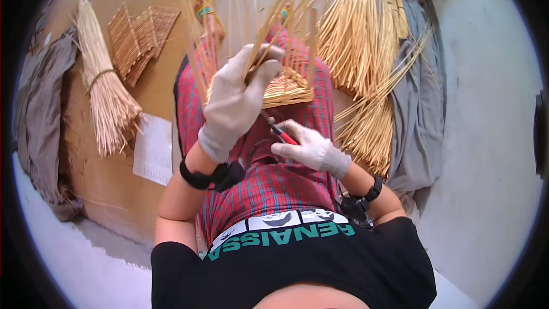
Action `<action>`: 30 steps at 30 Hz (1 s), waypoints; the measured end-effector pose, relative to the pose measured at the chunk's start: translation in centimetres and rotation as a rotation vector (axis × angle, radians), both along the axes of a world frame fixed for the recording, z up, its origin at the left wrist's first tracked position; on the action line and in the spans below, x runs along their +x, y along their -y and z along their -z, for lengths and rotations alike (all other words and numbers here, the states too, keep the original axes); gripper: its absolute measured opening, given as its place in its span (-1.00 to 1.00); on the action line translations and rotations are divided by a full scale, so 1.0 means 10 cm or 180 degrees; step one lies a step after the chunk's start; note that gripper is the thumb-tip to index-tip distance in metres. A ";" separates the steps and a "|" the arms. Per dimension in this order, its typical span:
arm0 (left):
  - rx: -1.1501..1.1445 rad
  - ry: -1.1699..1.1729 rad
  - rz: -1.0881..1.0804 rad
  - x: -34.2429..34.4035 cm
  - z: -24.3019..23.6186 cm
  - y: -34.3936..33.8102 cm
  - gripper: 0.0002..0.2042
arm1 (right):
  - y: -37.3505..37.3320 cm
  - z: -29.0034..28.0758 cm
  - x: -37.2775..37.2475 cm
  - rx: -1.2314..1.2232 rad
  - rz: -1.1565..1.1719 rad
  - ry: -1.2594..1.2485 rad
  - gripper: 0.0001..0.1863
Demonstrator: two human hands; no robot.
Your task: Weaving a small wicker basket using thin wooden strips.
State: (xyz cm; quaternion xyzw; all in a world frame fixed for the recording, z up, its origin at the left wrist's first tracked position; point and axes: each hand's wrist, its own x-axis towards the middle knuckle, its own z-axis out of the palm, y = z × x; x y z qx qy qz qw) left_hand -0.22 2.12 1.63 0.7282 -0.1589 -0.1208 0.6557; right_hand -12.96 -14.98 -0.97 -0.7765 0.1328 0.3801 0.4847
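Note:
A half-woven wicker basket [289,92] rests on my lap, its long stakes rising up and away from me. My left hand [237,94], in a pale work glove, is closed around a few of these wicker stakes [264,28] above the basket's near left part. Part of the weave is hidden behind that hand. Lower and to the right, my gloved right hand [311,147] grips a red-handled tool [285,136] with a narrow dark metal tip. The tip points up and left, close to the basket's near edge; whether they touch I cannot tell.
Large bundles of wicker rods [357,34] lie at the right on a grey cloth [420,120]. At the left are a tied rod bundle [106,91], woven wicker panels [143,37], a paper sheet [153,149] and another grey cloth [43,114].

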 end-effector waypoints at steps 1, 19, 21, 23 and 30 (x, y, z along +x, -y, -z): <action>-0.0165 0.0359 0.0078 0.11 0.15 0.21 -0.68 | 0.09 0.23 -0.20 0.1459 0.0961 -0.0512 -0.38; 0.0181 -0.0129 0.0436 0.50 0.09 0.98 -0.75 | 0.31 0.30 -0.32 0.3943 0.3029 -0.1440 -0.46; 0.0167 0.0057 0.0412 0.34 -0.07 0.82 -0.75 | 0.29 0.20 -0.25 0.3681 0.3146 -0.1489 -0.50; -0.0033 -0.0015 0.0403 0.23 -0.02 0.78 -0.77 | 0.24 0.21 -0.23 0.3459 0.3154 -0.1468 -0.52; -0.0392 0.0009 0.0407 0.32 -0.17 0.63 -0.83 | 0.44 -0.22 -0.41 0.1500 0.2432 0.1036 -0.73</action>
